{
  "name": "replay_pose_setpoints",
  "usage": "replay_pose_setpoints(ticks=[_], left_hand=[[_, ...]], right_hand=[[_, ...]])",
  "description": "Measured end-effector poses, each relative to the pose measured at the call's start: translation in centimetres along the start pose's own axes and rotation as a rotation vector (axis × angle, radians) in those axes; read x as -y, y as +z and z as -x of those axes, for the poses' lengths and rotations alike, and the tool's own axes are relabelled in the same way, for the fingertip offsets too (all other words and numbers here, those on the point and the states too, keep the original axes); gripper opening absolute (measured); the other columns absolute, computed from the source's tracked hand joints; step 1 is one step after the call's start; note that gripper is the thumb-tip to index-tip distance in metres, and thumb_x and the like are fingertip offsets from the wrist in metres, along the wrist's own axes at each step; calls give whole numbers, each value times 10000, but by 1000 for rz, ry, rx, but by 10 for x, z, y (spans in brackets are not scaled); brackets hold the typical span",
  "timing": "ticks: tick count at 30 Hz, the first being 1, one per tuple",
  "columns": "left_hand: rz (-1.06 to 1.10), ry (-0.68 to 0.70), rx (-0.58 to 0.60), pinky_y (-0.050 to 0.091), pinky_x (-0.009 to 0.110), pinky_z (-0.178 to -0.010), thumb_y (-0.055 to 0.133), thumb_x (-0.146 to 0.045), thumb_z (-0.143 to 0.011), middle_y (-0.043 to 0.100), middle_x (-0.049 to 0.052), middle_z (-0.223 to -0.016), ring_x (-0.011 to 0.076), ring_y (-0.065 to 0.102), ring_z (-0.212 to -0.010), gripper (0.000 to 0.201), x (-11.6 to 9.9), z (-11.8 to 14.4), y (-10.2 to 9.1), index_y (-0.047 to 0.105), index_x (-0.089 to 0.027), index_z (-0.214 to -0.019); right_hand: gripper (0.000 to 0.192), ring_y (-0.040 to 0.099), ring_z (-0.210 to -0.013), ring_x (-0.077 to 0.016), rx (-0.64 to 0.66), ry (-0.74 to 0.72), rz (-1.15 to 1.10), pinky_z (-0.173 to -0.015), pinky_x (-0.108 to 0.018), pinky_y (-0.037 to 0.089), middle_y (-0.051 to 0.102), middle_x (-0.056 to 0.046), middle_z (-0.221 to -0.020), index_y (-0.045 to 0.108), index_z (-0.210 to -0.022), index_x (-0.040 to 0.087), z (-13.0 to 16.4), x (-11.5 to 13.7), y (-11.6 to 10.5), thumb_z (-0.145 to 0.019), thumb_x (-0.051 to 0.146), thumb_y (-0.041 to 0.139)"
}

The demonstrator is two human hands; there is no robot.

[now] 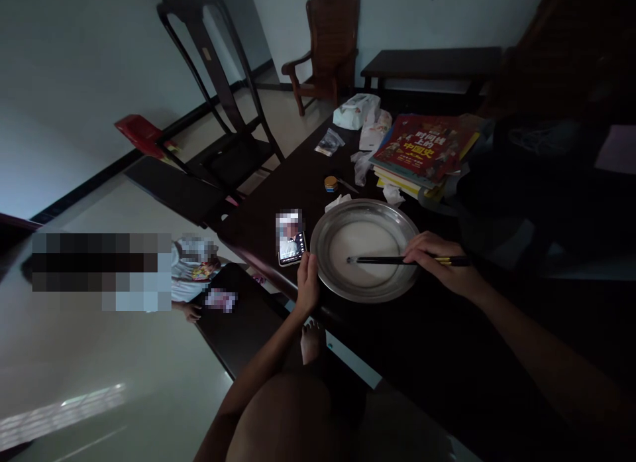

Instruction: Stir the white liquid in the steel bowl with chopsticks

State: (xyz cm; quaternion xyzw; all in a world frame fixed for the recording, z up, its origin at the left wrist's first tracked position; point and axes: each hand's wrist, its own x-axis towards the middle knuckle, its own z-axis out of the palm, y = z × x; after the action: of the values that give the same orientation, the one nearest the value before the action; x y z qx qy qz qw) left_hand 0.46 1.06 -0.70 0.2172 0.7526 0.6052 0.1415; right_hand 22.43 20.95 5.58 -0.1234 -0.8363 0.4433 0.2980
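Observation:
A round metal basin [325, 280] sits near the table edge, with milky white liquid [355, 240] in it. My left hand [308, 283] grips the basin's left rim, thumb and fingers closed on it. In my right hand [437, 260], over the basin's right rim, are black chopsticks [380, 260] with gold bands, held close together and nearly level. Their tips reach the white liquid near the middle of the basin. Left of the basin, close to my left hand, lies a phone [291, 246] with its screen lit.
Behind the basin are a small yellow-lidded jar [330, 183], crumpled tissue [392, 195], a stack of books [427, 147] and a tissue pack [356, 111] on the dark table [268, 203]. A person [191, 270] is at a bench on the left. A dark chair [223, 104] stands beyond.

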Motion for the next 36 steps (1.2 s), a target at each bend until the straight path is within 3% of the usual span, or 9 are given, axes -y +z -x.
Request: replay_pose_setpoints(ticks=[4,7,10,15,20,25,28,31,36], left_hand=[[21,-10,49,491,322,-788,474,-755,-818,564,32,-788,192,563,-851,563,-1,0,-1,586,-206,-771],[28,-2,63,489,317,-743,469,-769,-810,536,26,-758,184,548,-807,574,-2,0,0,570,-208,-743],[29,5,51,476,311,-703,469,-781,-800,509,19,-740,173,521,-758,582,-4,0,0,550,-209,-727],[36,28,52,460,301,-668,475,-777,-802,480,4,-714,157,487,-713,579,-4,0,0,528,-208,-710],[42,16,58,460,308,-686,470,-794,-789,482,10,-722,165,490,-731,587,-6,0,0,533,-215,-715],[44,5,52,453,305,-663,485,-810,-764,482,8,-710,162,477,-703,594,-7,0,1,516,-221,-700],[40,10,44,454,302,-660,478,-815,-763,484,7,-710,159,476,-701,603,-8,0,1,520,-216,-705],[36,12,43,454,298,-653,469,-818,-766,474,4,-707,155,465,-691,607,-8,0,1,510,-216,-699],[35,44,61,450,283,-666,474,-783,-798,470,-4,-712,142,453,-691,584,-6,1,0,512,-207,-712]], right_hand=[[254,659,-825,-197,-101,14,17,-775,-359,517,694,-36,-808,725,-759,245,0,-1,-2,-944,300,560],[295,654,-790,-192,-51,-3,-13,-748,-354,514,684,-33,-765,717,-733,242,0,0,-2,-957,305,536],[214,664,-841,-198,5,-29,4,-791,-366,517,714,-35,-827,726,-780,248,0,0,0,-933,285,581],[259,656,-800,-200,-84,-12,7,-749,-372,516,685,-43,-790,715,-754,241,0,-1,-3,-948,290,551],[227,663,-831,-203,5,-28,-7,-782,-381,527,709,-38,-824,719,-775,255,0,1,0,-940,295,569],[256,662,-827,-211,-90,-3,13,-766,-386,532,696,-48,-811,712,-754,248,0,-2,-1,-946,309,555],[302,657,-792,-199,-42,3,-27,-745,-371,531,682,-41,-777,706,-727,244,0,-2,-1,-961,309,527],[217,671,-866,-207,6,-13,-5,-805,-381,533,713,-41,-856,725,-783,252,0,-2,0,-935,294,577],[284,661,-823,-212,-69,0,-7,-776,-389,535,693,-49,-798,720,-741,244,-1,-1,-2,-949,327,546]])
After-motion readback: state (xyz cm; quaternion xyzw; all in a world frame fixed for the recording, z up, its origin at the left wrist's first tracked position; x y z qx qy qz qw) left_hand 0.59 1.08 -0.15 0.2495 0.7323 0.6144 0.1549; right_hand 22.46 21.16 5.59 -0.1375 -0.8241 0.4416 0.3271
